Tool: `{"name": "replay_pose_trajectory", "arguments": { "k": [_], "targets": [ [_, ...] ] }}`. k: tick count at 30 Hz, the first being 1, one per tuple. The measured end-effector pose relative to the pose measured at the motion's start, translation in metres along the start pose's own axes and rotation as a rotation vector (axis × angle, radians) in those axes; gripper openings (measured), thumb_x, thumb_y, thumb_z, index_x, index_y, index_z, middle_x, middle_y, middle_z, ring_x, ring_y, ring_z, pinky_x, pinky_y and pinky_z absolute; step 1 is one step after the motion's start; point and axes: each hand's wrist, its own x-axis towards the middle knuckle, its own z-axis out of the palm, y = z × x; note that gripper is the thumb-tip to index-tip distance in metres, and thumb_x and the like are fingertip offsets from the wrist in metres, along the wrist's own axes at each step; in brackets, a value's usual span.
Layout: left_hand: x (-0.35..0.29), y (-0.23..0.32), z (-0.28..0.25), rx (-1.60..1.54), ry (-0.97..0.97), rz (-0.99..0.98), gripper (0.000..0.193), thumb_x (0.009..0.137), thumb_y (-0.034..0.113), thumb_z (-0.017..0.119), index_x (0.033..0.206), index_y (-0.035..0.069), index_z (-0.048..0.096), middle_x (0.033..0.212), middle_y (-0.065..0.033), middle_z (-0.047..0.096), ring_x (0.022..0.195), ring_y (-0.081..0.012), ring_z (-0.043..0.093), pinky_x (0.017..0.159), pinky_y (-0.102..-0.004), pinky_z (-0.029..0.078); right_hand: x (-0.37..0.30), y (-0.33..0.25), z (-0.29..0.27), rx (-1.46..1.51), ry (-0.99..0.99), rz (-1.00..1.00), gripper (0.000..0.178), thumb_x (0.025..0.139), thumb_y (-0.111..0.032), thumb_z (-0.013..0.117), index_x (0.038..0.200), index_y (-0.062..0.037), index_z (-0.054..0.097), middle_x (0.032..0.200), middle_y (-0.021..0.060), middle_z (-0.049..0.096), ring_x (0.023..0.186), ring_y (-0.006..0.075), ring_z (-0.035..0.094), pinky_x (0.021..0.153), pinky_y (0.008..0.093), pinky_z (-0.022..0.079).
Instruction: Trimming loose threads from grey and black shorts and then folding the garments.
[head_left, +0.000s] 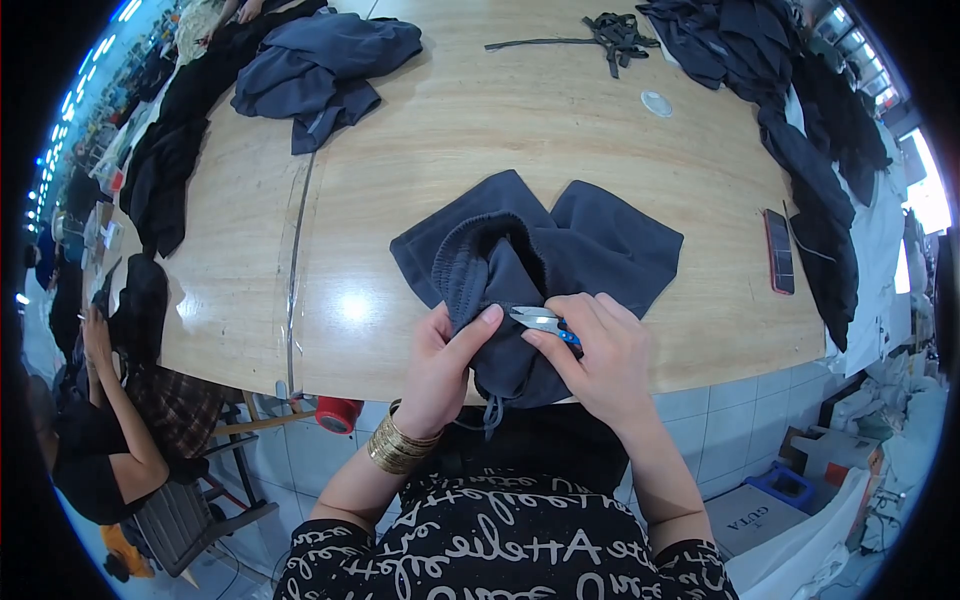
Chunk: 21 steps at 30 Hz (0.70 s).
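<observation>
A pair of dark grey-blue shorts lies at the table's near edge, its gathered elastic waistband turned toward me and a drawstring end hanging over the edge. My left hand pinches the cloth at the waistband, thumb on top. In my right hand is a pair of small thread snips with blue on the grip. Their blades lie over the fabric just right of my left thumb. The cut spot itself is too small to make out.
More dark garments lie at the far left and far right of the wooden table. Grey cords and a clear disc sit at the back. A phone rests on the right. A co-worker sits at left.
</observation>
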Motion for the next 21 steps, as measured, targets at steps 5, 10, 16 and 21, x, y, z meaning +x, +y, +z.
{"name": "replay_pose_trajectory", "arguments": {
  "k": [5, 10, 16, 21],
  "targets": [
    [0.000, -0.001, -0.002, -0.008, -0.011, -0.004, 0.023, 0.088, 0.010, 0.060, 0.107, -0.001, 0.057, 0.099, -0.0058, 0.064, 0.090, -0.0090, 0.059, 0.082, -0.0234, 0.046, -0.003, 0.005, 0.001, 0.095, 0.051, 0.093, 0.023, 0.076, -0.022, 0.071, 0.086, -0.0049, 0.059, 0.071, 0.0039, 0.058, 0.059, 0.0175, 0.051, 0.052, 0.0289, 0.039],
    [0.001, -0.003, -0.007, -0.064, 0.024, -0.015, 0.030, 0.088, 0.009, 0.060, 0.115, -0.001, 0.053, 0.109, -0.0069, 0.061, 0.098, -0.0113, 0.057, 0.087, -0.0256, 0.044, -0.009, 0.013, 0.003, 0.634, 0.091, 0.596, 0.031, 0.076, -0.017, 0.072, 0.100, -0.0053, 0.055, 0.078, 0.0019, 0.055, 0.069, 0.0081, 0.046, 0.060, 0.0236, 0.039],
    [0.008, -0.006, -0.042, 0.137, 0.098, 0.022, 0.044, 0.083, 0.005, 0.062, 0.123, 0.001, 0.046, 0.117, -0.0079, 0.056, 0.107, -0.0140, 0.053, 0.092, -0.0275, 0.042, -0.019, 0.042, 0.052, 0.305, 0.019, 0.460, 0.021, 0.076, -0.011, 0.067, 0.090, 0.0004, 0.057, 0.080, 0.0079, 0.057, 0.070, 0.0160, 0.055, 0.066, 0.0293, 0.044],
    [0.012, 0.026, -0.070, 0.969, 0.309, 0.460, 0.080, 0.070, 0.015, 0.075, 0.137, 0.008, 0.032, 0.134, -0.0142, 0.039, 0.126, -0.0259, 0.037, 0.099, -0.0384, 0.036, -0.006, 0.039, 0.038, 0.598, 0.055, 0.593, 0.012, 0.081, -0.009, 0.061, 0.084, 0.0002, 0.053, 0.079, 0.0061, 0.058, 0.069, 0.0102, 0.052, 0.065, 0.0255, 0.042]
  ]
}}
